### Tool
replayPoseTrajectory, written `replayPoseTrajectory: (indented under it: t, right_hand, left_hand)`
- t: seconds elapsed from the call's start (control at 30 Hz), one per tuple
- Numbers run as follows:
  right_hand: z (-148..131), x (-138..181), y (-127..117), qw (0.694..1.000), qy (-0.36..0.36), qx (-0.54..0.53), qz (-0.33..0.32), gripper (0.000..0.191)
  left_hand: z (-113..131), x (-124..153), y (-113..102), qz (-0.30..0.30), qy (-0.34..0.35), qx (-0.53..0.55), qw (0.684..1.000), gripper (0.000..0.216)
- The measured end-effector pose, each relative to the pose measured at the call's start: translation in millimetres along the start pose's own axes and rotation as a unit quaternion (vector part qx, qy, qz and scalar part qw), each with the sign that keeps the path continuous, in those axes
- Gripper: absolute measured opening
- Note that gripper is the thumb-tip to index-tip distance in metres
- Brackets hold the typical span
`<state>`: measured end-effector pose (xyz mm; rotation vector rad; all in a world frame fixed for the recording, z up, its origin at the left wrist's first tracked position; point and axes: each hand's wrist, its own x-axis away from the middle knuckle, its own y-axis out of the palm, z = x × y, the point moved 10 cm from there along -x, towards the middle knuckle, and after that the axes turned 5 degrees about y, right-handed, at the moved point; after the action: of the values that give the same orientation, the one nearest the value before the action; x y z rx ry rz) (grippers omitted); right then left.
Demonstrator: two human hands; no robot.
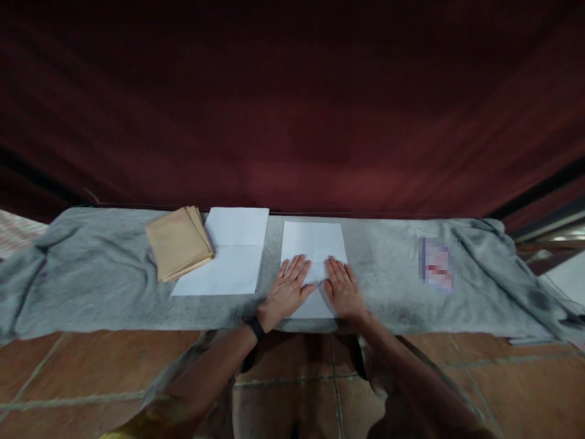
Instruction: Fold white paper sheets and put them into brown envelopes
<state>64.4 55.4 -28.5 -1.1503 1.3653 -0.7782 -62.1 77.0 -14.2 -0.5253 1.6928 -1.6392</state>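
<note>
A white sheet of paper (312,236) lies on the grey cloth in front of me, with a faint crease across its middle. My left hand (287,289) rests flat on its left part, fingers stretched out. On the right part lies my right hand (343,289), also flat with its fingers extended. Both palms cover some of the sheet's lower half. Left of it are more white sheets (237,268), creased across the middle. Several brown paper envelopes (179,244) are piled over the left edge of those sheets.
A grey cloth (100,274) covers the long, narrow surface, wrinkled at both ends. A blurred-out flat item (437,266) lies on the right. Dark red fabric (292,134) hangs behind the surface. Tiled floor (114,366) shows below.
</note>
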Motion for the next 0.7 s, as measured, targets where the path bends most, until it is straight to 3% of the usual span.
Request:
replayPoseTrajectory:
  t: [0.17, 0.3, 0.47, 0.6, 0.7]
  right_hand:
    - [20.4, 6.4, -3.7, 1.000, -0.001, 0.007, 0.001, 0.064]
    - [24.2, 9.3, -1.1, 1.000, -0.021, 0.005, 0.006, 0.065]
    - [26.1, 9.0, -0.3, 0.999, -0.030, -0.007, 0.015, 0.065]
    - [13.0, 12.1, -4.9, 0.998, -0.042, -0.051, 0.019, 0.063]
    - [-10.0, 17.6, -1.7, 0.994, -0.083, -0.065, -0.016, 0.062]
  left_hand:
    - [-2.0, 4.4, -3.2, 0.001, -0.009, -0.025, 1.000, 0.062]
    - [20.1, 0.9, 1.0, -0.022, 0.069, -0.035, 0.997, 0.051]
    - [26.3, -2.4, 4.1, -0.051, 0.075, -0.038, 0.995, 0.049]
    - [29.6, -2.5, 2.7, -0.053, 0.073, -0.044, 0.995, 0.047]
    - [32.1, -1.4, 2.4, -0.049, 0.080, -0.051, 0.994, 0.046]
